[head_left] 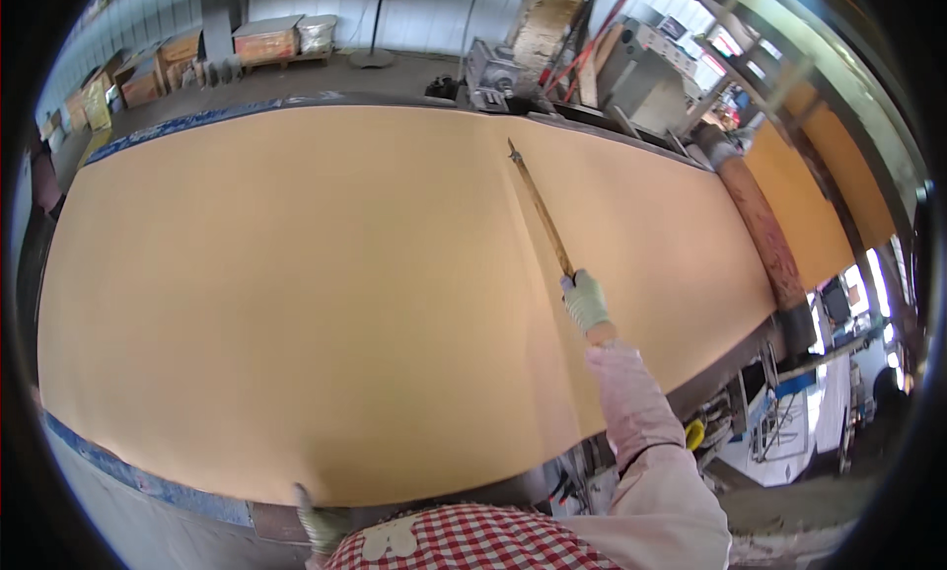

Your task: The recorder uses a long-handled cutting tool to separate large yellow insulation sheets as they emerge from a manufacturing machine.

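Observation:
A broad tan-orange sheet (pixel 296 274) covers the long table in front of me. My right hand (pixel 585 301), in a pale knitted glove, is closed round the near end of a long wooden stick (pixel 541 207). The stick slants away to the far left and ends in a dark pointed tip near the sheet's far edge, beside a faint crease or seam running across the sheet. My left hand (pixel 321 524), also gloved, is low at the sheet's near edge. One finger is stretched out there; the other fingers are mostly hidden.
A reddish-brown roller (pixel 762 225) stands at the sheet's right end, with more orange sheet (pixel 797 200) beyond it. Behind the far edge sits a grey motor (pixel 491 69). Blue strips (pixel 148 476) border the table. Wrapped boxes (pixel 266 39) and a fan stand (pixel 373 59) are along the back wall.

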`<state>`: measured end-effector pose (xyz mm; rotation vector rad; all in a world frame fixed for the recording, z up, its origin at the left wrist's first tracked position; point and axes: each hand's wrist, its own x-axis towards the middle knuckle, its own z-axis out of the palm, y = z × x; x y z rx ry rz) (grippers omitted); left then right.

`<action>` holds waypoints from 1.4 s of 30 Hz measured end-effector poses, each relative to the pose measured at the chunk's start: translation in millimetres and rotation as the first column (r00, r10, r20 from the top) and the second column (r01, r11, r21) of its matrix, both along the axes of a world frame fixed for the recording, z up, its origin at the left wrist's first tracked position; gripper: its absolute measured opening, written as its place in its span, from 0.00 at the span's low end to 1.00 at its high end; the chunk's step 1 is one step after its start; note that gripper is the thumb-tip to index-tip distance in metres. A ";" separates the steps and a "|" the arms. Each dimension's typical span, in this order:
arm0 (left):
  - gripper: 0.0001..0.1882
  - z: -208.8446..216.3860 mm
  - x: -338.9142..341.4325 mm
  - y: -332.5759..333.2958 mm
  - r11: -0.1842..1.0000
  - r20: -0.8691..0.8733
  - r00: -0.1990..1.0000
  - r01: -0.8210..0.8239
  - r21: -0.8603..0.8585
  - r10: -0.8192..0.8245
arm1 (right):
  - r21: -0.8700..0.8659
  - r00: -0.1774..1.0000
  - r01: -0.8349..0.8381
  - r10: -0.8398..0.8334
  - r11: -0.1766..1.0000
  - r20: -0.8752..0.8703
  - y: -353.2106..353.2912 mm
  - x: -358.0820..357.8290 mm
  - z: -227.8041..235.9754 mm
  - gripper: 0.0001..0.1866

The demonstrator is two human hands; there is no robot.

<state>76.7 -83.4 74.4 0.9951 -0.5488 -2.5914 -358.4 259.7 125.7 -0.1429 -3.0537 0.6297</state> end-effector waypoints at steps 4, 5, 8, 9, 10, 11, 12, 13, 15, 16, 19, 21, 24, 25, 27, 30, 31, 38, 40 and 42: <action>0.27 -108.8 17.9 17.1 0.996 0.097 0.995 -0.013 0.092 0.004 | 0.137 0.993 -0.102 0.110 0.985 -0.052 -73.8 -127.3 -5.3 0.15; 0.27 -44.8 3.7 0.7 0.996 0.185 0.981 -0.073 0.056 0.061 | 0.155 0.994 -0.100 0.104 0.983 -0.023 -92.5 -156.0 -4.7 0.15; 0.33 3.6 13.9 -36.6 0.999 0.413 0.910 -0.031 -0.004 0.030 | 0.242 0.987 -0.142 0.157 0.960 -0.042 -161.8 -241.6 -13.3 0.14; 0.32 7.7 15.9 -45.9 0.995 0.409 0.907 -0.098 -0.033 0.104 | 0.293 0.984 -0.169 0.178 0.941 -0.004 -179.9 -263.4 -13.2 0.13; 0.31 8.4 17.1 -54.6 0.985 0.402 0.899 -0.163 -0.061 0.173 | 0.344 0.980 -0.195 0.195 0.919 0.035 -195.4 -280.3 -11.8 0.11; 0.31 5.4 15.6 -66.9 0.986 0.403 0.900 -0.155 -0.056 0.165 | 0.349 0.982 -0.188 0.188 0.918 0.035 -191.6 -299.5 -10.9 0.11; 0.28 3.1 11.1 -81.8 0.973 0.257 0.941 -0.190 -0.127 0.218 | 0.519 0.952 -0.305 0.263 0.799 0.156 -177.4 -313.5 -7.3 0.10; 0.25 2.4 6.6 -95.5 0.955 0.101 0.963 -0.227 -0.189 0.249 | 0.647 0.910 -0.415 0.298 0.640 0.289 -157.7 -317.6 -7.9 0.09; 0.24 8.5 17.8 -111.4 0.935 0.091 0.946 -0.288 -0.206 0.312 | 0.546 0.777 -0.626 0.390 0.557 0.494 -202.2 -256.6 18.3 0.07; 0.24 3.5 31.2 -124.0 0.934 0.093 0.937 -0.318 -0.165 0.335 | 0.428 0.722 -0.669 0.394 0.608 0.568 -210.3 -209.2 43.6 0.05; 0.23 -9.6 57.0 -163.4 0.927 0.072 0.926 -0.365 -0.083 0.371 | 0.172 0.728 -0.474 0.274 0.864 0.629 -206.4 -47.2 133.2 0.04; 0.22 -32.7 75.0 -196.0 0.915 0.053 0.914 -0.403 0.010 0.402 | 0.191 0.705 -0.379 0.149 0.906 0.693 -201.5 55.8 178.6 0.03; 0.20 -60.2 90.7 -247.6 0.939 0.031 0.939 -0.341 -0.035 0.342 | 0.210 0.566 -0.393 0.056 0.895 0.822 -167.5 194.3 204.3 0.03; 0.19 -68.6 92.8 -265.0 0.926 0.032 0.926 -0.376 -0.040 0.377 | 0.227 0.548 -0.401 0.034 0.887 0.835 -167.4 245.0 211.5 0.03; 0.18 -85.7 99.8 -300.0 0.913 0.029 0.915 -0.400 -0.076 0.404 | 0.219 0.558 -0.315 -0.007 0.923 0.830 -177.4 343.8 233.7 0.06; 0.17 -131.5 97.8 -356.5 0.933 0.022 0.934 -0.356 -0.042 0.357 | 0.297 0.474 -0.361 -0.101 0.884 0.875 -173.5 475.6 254.5 0.09; 0.18 -152.9 108.7 -383.1 0.936 0.011 0.940 -0.338 -0.102 0.341 | 0.259 0.438 -0.391 -0.069 0.883 0.896 -187.3 503.2 262.5 0.10; 0.20 -65.2 112.3 -407.8 0.832 0.147 0.853 -0.427 -0.354 0.500 | 0.097 0.542 -0.358 0.122 0.929 0.831 -143.1 597.8 301.7 0.13; 0.21 -43.1 153.5 -358.6 0.646 0.231 0.895 -0.080 -0.759 0.382 | -0.013 0.673 -0.067 0.055 0.998 0.737 -130.1 588.6 291.3 0.07; 0.18 -34.9 150.9 -240.4 0.878 0.295 0.950 0.055 -0.475 0.100 | -0.250 0.745 0.255 -0.024 0.934 0.667 -125.0 563.8 260.4 0.05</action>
